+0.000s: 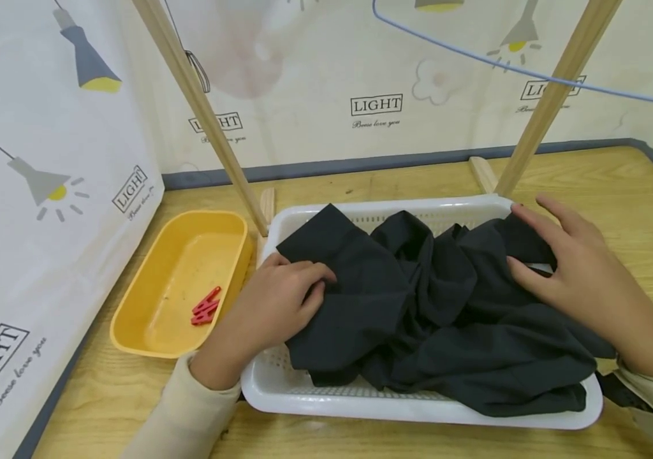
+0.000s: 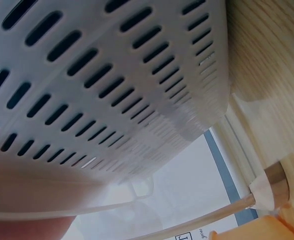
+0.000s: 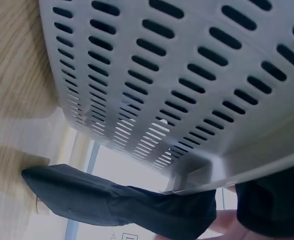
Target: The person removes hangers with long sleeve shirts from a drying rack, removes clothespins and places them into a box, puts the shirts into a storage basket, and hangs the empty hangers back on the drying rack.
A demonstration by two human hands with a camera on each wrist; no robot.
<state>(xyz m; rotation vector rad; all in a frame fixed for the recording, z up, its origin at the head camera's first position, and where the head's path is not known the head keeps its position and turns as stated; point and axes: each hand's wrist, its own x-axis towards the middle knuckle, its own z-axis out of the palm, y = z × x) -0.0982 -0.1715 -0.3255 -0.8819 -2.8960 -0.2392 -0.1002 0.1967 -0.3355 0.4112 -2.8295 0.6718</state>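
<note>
A crumpled dark cloth (image 1: 441, 306), black or dark grey, lies heaped in a white slotted laundry basket (image 1: 418, 411). At the basket's left side my left hand (image 1: 271, 306) grips the cloth with bent index finger and thumb; its other fingertips are hidden. Over the far right corner, my right hand (image 1: 585, 280) touches the cloth, thumb and fingers spread apart with fabric between them. In the right wrist view, a strip of dark cloth (image 3: 122, 200) hangs outside the basket wall (image 3: 186, 90), with fingers partly behind it. The left wrist view shows mostly slotted wall (image 2: 112, 90).
Left of the basket stands a yellow tub (image 1: 157, 255) with a few red clothespins (image 1: 206, 309). Two wooden posts (image 1: 206, 121) rise behind the basket. A blue line (image 1: 476, 57) crosses above. Printed sheeting (image 1: 315, 83) backs the wooden table (image 1: 642, 210).
</note>
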